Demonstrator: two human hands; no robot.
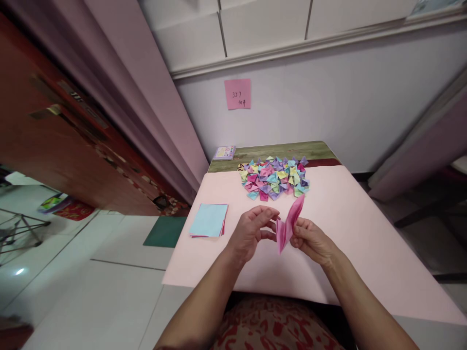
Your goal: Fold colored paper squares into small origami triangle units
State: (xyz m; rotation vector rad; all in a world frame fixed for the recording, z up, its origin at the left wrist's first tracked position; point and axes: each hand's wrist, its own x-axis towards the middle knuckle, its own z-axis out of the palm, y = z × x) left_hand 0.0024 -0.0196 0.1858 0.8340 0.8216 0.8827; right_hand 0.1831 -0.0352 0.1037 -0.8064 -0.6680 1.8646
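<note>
A partly folded piece of pink origami paper (288,226) is held up above the table, its creased panels spread apart. My right hand (310,238) pinches its right side between thumb and fingers. Just left of the paper, my left hand (253,228) has its fingers curved and apart, with the tips at the paper's left edge; whether they touch it I cannot tell. Beyond both hands lies a heap of small folded paper pieces (273,177) in many colours. To the left rests a stack of square paper sheets (208,220), light blue on top with pink edges below.
A pale pink sheet (365,243) covers most of the table (310,149). At its far left corner sits a printed packet (224,152). On the wall is a pink note (238,94) with handwriting. A curtain (160,97) and a red-brown door (73,146) stand left.
</note>
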